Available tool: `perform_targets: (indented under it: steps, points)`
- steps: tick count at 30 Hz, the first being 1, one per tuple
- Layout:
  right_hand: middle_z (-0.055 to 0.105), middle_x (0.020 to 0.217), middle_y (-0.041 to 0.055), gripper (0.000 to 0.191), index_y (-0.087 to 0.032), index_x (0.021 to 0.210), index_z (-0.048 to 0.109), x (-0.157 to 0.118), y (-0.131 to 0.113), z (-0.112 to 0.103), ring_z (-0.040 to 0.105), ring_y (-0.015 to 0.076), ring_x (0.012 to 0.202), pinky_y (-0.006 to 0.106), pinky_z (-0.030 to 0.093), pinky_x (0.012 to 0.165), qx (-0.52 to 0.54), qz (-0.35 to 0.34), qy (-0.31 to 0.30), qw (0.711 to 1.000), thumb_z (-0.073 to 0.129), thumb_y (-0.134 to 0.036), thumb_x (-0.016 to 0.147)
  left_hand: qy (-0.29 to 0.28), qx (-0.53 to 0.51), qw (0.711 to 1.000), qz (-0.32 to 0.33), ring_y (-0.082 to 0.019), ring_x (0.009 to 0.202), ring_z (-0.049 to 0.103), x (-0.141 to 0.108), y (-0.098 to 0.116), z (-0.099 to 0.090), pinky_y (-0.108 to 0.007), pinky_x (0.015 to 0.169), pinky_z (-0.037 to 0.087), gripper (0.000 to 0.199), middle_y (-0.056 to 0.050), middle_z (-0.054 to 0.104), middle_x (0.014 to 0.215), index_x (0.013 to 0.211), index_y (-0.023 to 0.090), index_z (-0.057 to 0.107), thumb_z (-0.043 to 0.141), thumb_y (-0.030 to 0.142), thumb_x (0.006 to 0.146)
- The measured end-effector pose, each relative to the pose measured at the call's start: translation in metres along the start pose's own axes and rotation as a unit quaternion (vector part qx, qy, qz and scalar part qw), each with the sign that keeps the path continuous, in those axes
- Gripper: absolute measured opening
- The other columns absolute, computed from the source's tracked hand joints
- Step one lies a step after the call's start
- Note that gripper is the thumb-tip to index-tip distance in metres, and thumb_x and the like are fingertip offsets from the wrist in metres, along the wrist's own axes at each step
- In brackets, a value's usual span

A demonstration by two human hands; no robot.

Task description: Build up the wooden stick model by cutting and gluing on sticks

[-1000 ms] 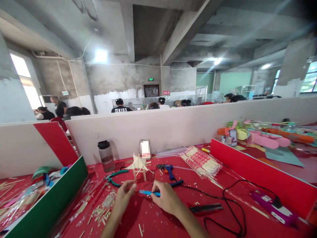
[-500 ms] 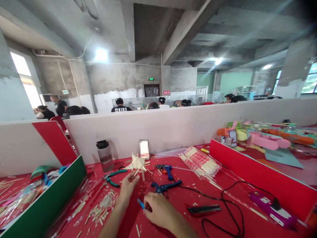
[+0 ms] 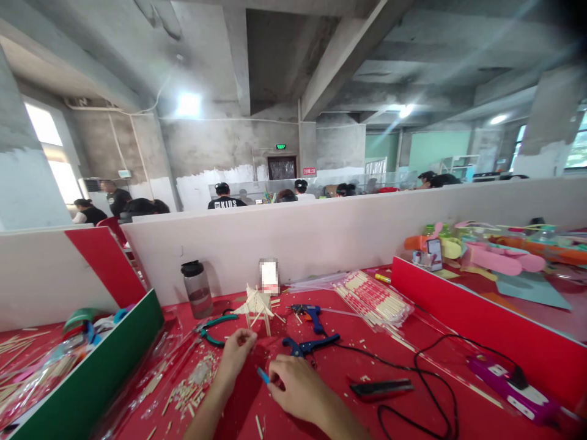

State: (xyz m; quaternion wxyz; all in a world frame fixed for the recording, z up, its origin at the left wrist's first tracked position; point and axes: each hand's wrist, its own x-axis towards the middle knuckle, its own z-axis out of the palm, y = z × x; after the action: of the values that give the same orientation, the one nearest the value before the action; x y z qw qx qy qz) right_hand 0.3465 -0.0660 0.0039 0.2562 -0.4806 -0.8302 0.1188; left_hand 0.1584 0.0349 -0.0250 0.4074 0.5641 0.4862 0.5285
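Observation:
My left hand [image 3: 236, 353] is just in front of a small pagoda-like model [image 3: 255, 305] built of pale wooden sticks, with a peaked roof on legs. Its thumb and fingertips are pinched together; what they hold, if anything, is too small to make out. My right hand [image 3: 293, 384] is closed round a slim blue tool [image 3: 263, 374], whose tip points up and left. The rest of that tool is hidden in the palm. Beyond the right hand lie a blue-handled cutter [image 3: 306, 346] and a blue glue gun [image 3: 312, 315]. Teal-handled pliers [image 3: 211, 333] lie left of the model.
A dark water bottle [image 3: 196, 290] and a blurred phone-like screen [image 3: 269, 276] stand at the back panel. Bundled sticks [image 3: 373, 299] lie right. A utility knife [image 3: 381, 388], black cable and purple power strip [image 3: 511, 385] are nearer. Cut stick pieces [image 3: 188, 391] litter the left.
My left hand has drawn back slightly from the model, toward me. My right hand keeps hold of the blue tool, nearly still. The whole view has shifted a little.

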Motion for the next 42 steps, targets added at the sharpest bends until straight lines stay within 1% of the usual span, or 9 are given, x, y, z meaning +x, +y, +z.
perform_targets:
  steps: [5,11,21,27,33,36,38,39,42]
  points:
    - [0.070,0.084,0.0013,0.007,-0.021,0.082,0.065,0.000,0.002,0.000,0.063,0.0150,0.075,0.024,0.033,0.065,0.005,-0.005,0.006,1.000,0.059,-0.022,0.085,0.032,-0.030,0.999,0.001,-0.020,0.067,0.066,0.009,-0.003,0.010,-0.031,0.063,0.051,0.057,-0.003,0.069,0.074,0.081,0.017,0.060,0.079,0.061,0.051]
    - [0.069,0.085,0.0008,0.008,-0.021,0.083,0.065,0.000,0.003,0.000,0.063,0.0142,0.075,0.024,0.032,0.064,0.009,-0.009,0.004,1.000,0.058,-0.024,0.086,0.023,-0.056,0.998,0.012,-0.027,0.088,0.070,0.013,-0.002,0.020,-0.036,0.080,0.054,0.053,-0.010,0.076,0.088,0.091,0.014,0.070,0.081,0.051,0.054]
    - [0.070,0.088,0.0017,0.009,-0.020,0.087,0.067,0.000,0.000,-0.002,0.064,0.0156,0.078,0.025,0.034,0.065,-0.008,0.000,-0.019,1.000,0.058,-0.025,0.088,0.024,-0.033,0.999,0.026,-0.019,0.066,0.064,0.012,0.005,0.026,-0.028,0.063,0.049,0.051,-0.004,0.071,0.070,0.081,0.013,0.072,0.077,0.059,0.059]
    - [0.069,0.087,0.0013,0.009,-0.021,0.086,0.066,0.000,0.000,-0.002,0.063,0.0151,0.078,0.024,0.033,0.066,-0.009,-0.004,-0.014,1.000,0.058,-0.024,0.088,-0.003,0.028,0.999,0.020,-0.015,0.056,0.055,0.003,0.008,0.018,-0.024,0.054,0.041,0.054,0.000,0.063,0.058,0.069,0.014,0.067,0.069,0.068,0.065]
    - [0.069,0.085,0.0008,0.008,-0.021,0.083,0.065,-0.001,0.001,-0.001,0.062,0.0141,0.075,0.024,0.032,0.064,-0.005,-0.003,-0.005,1.000,0.058,-0.021,0.086,-0.071,0.128,0.989,-0.001,-0.012,0.047,0.044,-0.003,0.007,-0.006,-0.024,0.050,0.034,0.055,0.003,0.050,0.046,0.054,0.017,0.059,0.059,0.069,0.068]
    - [0.069,0.084,0.0007,0.007,-0.021,0.082,0.065,0.000,0.001,0.000,0.062,0.0142,0.074,0.024,0.032,0.064,-0.003,-0.003,0.001,1.000,0.059,-0.022,0.086,-0.098,0.192,0.976,-0.007,-0.014,0.047,0.045,-0.007,0.010,-0.033,-0.025,0.051,0.034,0.049,0.002,0.050,0.044,0.050,0.018,0.058,0.062,0.065,0.064]
    - [0.069,0.084,0.0008,0.009,-0.021,0.081,0.065,0.001,0.002,0.000,0.062,0.0143,0.074,0.024,0.032,0.063,-0.003,0.004,0.006,1.000,0.058,-0.024,0.087,-0.101,0.236,0.966,-0.005,-0.017,0.054,0.053,-0.011,0.013,-0.057,-0.026,0.056,0.037,0.039,0.000,0.057,0.049,0.052,0.018,0.060,0.066,0.054,0.065]
    - [0.069,0.084,0.0009,0.010,-0.021,0.081,0.065,0.002,0.004,-0.001,0.062,0.0144,0.073,0.024,0.033,0.063,-0.002,0.012,0.010,1.000,0.057,-0.024,0.087,-0.096,0.271,0.958,-0.007,-0.019,0.058,0.057,-0.014,0.015,-0.070,-0.027,0.058,0.039,0.031,-0.001,0.062,0.054,0.057,0.018,0.064,0.066,0.047,0.068]
    - [0.069,0.084,0.0018,0.012,-0.021,0.082,0.064,0.006,0.015,-0.011,0.062,0.0154,0.075,0.024,0.036,0.066,0.001,0.047,0.037,0.998,0.054,-0.022,0.089,-0.073,0.467,0.881,-0.020,-0.023,0.080,0.069,-0.025,0.021,-0.107,-0.027,0.070,0.045,0.018,-0.005,0.076,0.085,0.086,0.021,0.072,0.059,0.029,0.077]
